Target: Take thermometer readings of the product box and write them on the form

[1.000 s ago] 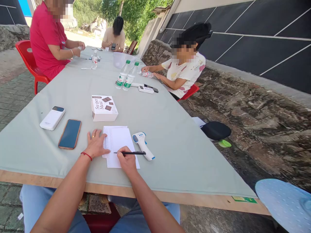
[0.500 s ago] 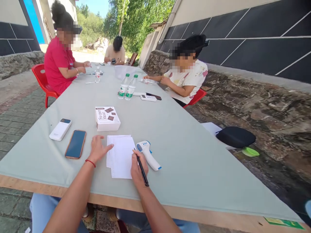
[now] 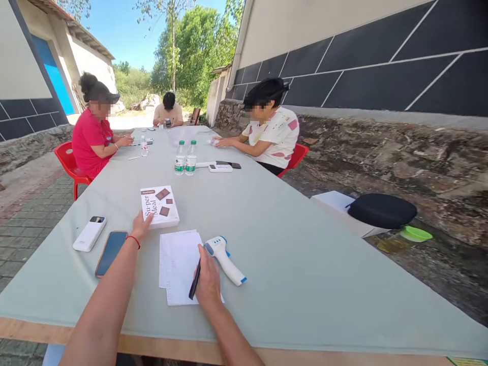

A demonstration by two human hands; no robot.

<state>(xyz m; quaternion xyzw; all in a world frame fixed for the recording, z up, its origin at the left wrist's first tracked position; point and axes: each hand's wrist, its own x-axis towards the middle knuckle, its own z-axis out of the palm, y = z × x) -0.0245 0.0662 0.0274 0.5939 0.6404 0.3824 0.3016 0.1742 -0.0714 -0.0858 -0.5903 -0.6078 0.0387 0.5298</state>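
My left hand (image 3: 142,224), a red string round its wrist, grips the near left corner of a white box (image 3: 170,220) printed "Su-per Meal" with brown squares. The thumb lies on the box's face; the other fingers are mostly hidden. My right hand (image 3: 209,278) is closed round a black pen (image 3: 194,280), which slants across the white paper sheets (image 3: 181,264). Just right of that hand lies a white and blue infrared thermometer (image 3: 227,263). A phone (image 3: 110,252) is partly covered by my left forearm, and a white power bank (image 3: 90,234) lies beyond it.
Farther along the table (image 3: 290,264) stand two green-capped water bottles (image 3: 185,160) near a white device (image 3: 220,168). Three people sit around the table: one in red (image 3: 91,137), one at the far end (image 3: 168,113), one in a patterned shirt (image 3: 276,134). A black case (image 3: 382,210) lies at right.
My left hand has moved forward from beside the paper and taken hold of the box, whose printed face now shows more fully. The pen has turned in my right hand. The view has tilted up.
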